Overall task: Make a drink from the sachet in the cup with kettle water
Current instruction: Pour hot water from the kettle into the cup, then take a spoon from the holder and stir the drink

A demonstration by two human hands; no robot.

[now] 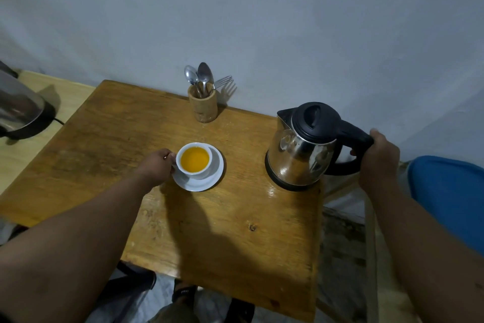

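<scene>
A white cup (188,171) full of orange liquid stands on a white saucer (209,181) in the middle of the wooden table (235,244). My left hand (157,168) is at the cup's left side, fingers closed around its handle. A steel kettle (301,155) with a black lid and handle stands upright on the table's right edge. My right hand (379,160) grips the kettle's black handle. No sachet is in view.
A wooden holder (203,108) with spoons and a fork stands at the back by the wall. A second steel kettle (18,108) sits on a lighter surface at far left. A blue object (450,197) lies at right. Feet in sandals show below the table.
</scene>
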